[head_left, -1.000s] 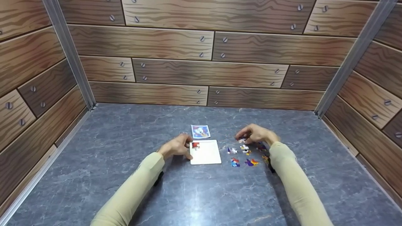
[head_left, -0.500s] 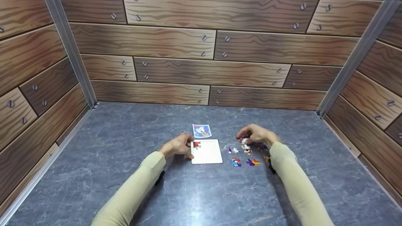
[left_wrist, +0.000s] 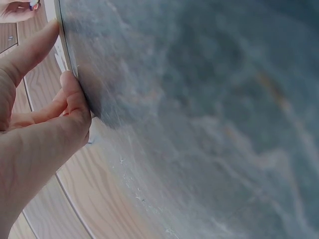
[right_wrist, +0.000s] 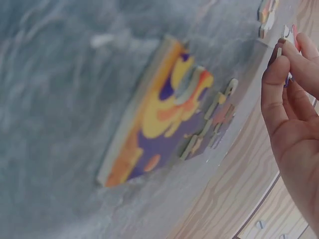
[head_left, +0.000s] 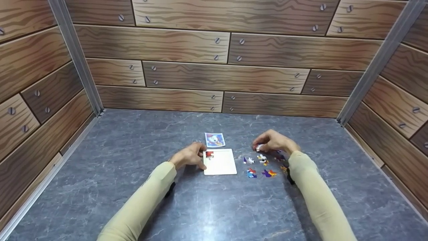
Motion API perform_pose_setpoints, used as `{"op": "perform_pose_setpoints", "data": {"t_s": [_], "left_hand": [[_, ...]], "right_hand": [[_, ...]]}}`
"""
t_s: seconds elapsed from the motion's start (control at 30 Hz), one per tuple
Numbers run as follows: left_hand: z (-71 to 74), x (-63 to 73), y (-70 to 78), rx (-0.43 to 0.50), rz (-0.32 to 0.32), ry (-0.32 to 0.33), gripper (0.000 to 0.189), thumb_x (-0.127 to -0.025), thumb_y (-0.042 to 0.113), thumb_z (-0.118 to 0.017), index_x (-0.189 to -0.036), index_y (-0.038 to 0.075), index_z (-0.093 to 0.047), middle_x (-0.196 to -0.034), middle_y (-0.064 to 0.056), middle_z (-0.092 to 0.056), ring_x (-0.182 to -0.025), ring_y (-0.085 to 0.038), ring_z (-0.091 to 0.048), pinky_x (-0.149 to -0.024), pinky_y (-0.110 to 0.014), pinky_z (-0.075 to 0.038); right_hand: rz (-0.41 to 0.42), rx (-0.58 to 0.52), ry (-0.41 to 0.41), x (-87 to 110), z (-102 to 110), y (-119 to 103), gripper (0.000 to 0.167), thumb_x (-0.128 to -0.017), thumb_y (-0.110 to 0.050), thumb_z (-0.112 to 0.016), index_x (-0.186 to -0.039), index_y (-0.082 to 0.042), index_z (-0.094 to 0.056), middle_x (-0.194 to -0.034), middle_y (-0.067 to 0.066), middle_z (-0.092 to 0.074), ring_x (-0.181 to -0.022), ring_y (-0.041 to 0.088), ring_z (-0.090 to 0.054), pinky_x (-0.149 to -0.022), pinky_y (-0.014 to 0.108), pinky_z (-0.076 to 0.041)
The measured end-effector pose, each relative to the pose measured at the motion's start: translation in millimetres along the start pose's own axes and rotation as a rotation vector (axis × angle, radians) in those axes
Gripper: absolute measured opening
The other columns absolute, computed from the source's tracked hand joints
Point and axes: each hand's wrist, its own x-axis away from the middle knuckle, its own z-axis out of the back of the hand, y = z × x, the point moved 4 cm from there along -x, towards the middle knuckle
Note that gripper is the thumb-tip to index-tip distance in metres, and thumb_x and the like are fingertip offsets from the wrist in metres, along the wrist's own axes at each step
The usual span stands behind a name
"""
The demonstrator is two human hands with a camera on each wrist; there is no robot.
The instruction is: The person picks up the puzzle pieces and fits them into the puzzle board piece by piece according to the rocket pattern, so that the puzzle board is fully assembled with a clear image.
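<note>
Board: white square board point(head_left: 220, 164) at the centre of the frame, a red-and-white jigsaw piece point(head_left: 209, 154) lying in its upper left corner; the left wrist view shows only a thin edge.
Left hand: left hand point(head_left: 190, 155) holds the board's left side, its grip of thumb and bent fingers set along that edge; some fingers are hidden.
Right hand: right hand point(head_left: 276, 140), right of centre, grip pinched on a small white jigsaw piece point(head_left: 258, 147) partly covered by fingers; the left wrist view cuts this hand off at upper left.
Loose pieces: flat multicoloured jigsaw pieces point(head_left: 251, 173) right of the board, those by the right cuff partly hidden; a purple-and-yellow jigsaw piece point(right_wrist: 164, 114) blurs in the right wrist view.
Card: small printed card point(head_left: 215, 140) above the board, fine detail unreadable.
Sleeves: pale yellow sleeves point(head_left: 143, 197), cut off at the bottom.
Surface: blue-grey marbled surface point(head_left: 160, 130), glare at bottom centre.
Room: wood-plank-patterned walls point(head_left: 184, 47), cut off above, grey metal posts point(head_left: 74, 57) at the corners.
</note>
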Motion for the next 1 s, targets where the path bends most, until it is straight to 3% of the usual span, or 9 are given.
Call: {"op": "perform_pose_setpoints", "data": {"t_s": [0.17, 0.33, 0.5, 0.7, 1.0], "left_hand": [[-1.1, 0.3, 1.0, -0.008, -0.013, -0.001, 0.061, -0.068, -0.001, -0.085, -0.123, 0.0, -0.057, -0.107, -0.007, -0.056, -0.096, -0.018, -0.048, -0.09, -0.034, -0.045], [-3.2, 1.0, -1.2, 0.02, 0.025, -0.001, 0.06, -0.069, -0.002, -0.084, -0.123, 0.003, -0.058, -0.106, -0.007, -0.054, -0.095, -0.019, -0.047, -0.085, -0.033, -0.045], [-2.8, 1.2, -2.8, 0.019, 0.017, 0.007, 0.06, -0.068, -0.003, -0.084, -0.122, 0.002, -0.058, -0.104, -0.007, -0.054, -0.094, -0.019, -0.047, -0.084, -0.032, -0.045], [-4.6, 1.7, -3.2, 0.013, -0.01, 0.005, 0.06, -0.067, -0.003, -0.084, -0.121, -0.001, -0.057, -0.108, -0.009, -0.056, -0.096, -0.019, -0.049, -0.09, -0.035, -0.046], [-1.6, -0.3, -1.8, 0.014, 0.038, 0.019, 0.063, -0.069, 0.0, -0.085, -0.125, 0.003, -0.056, -0.113, -0.008, -0.051, -0.1, -0.021, -0.047, -0.091, -0.036, -0.044]], "right_hand": [[-0.034, -0.054, 0.004, 0.8, -2.6, -6.0, 0.028, -0.09, -0.001, -0.065, -0.118, -0.002, -0.07, -0.109, 0.015, -0.07, -0.078, 0.012, -0.06, -0.069, 0.027, -0.053], [-0.027, -0.089, -0.02, -0.2, -11.3, -16.2, 0.028, -0.089, -0.004, -0.068, -0.117, -0.002, -0.069, -0.109, 0.015, -0.07, -0.083, 0.012, -0.062, -0.072, 0.028, -0.054], [0.024, -0.115, -0.065, -5.2, -26.2, -29.6, 0.026, -0.087, -0.004, -0.07, -0.112, -0.001, -0.07, -0.106, 0.014, -0.072, -0.083, 0.01, -0.062, -0.071, 0.026, -0.053], [0.036, -0.09, -0.107, -6.9, -39.5, -46.8, 0.021, -0.088, -0.001, -0.067, -0.109, -0.003, -0.071, -0.101, 0.008, -0.072, -0.079, 0.009, -0.059, -0.068, 0.028, -0.049], [0.036, -0.091, -0.102, -13.8, -47.8, -64.6, 0.019, -0.087, 0.0, -0.067, -0.106, -0.002, -0.072, -0.097, 0.006, -0.071, -0.082, 0.011, -0.06, -0.071, 0.026, -0.051]]}}
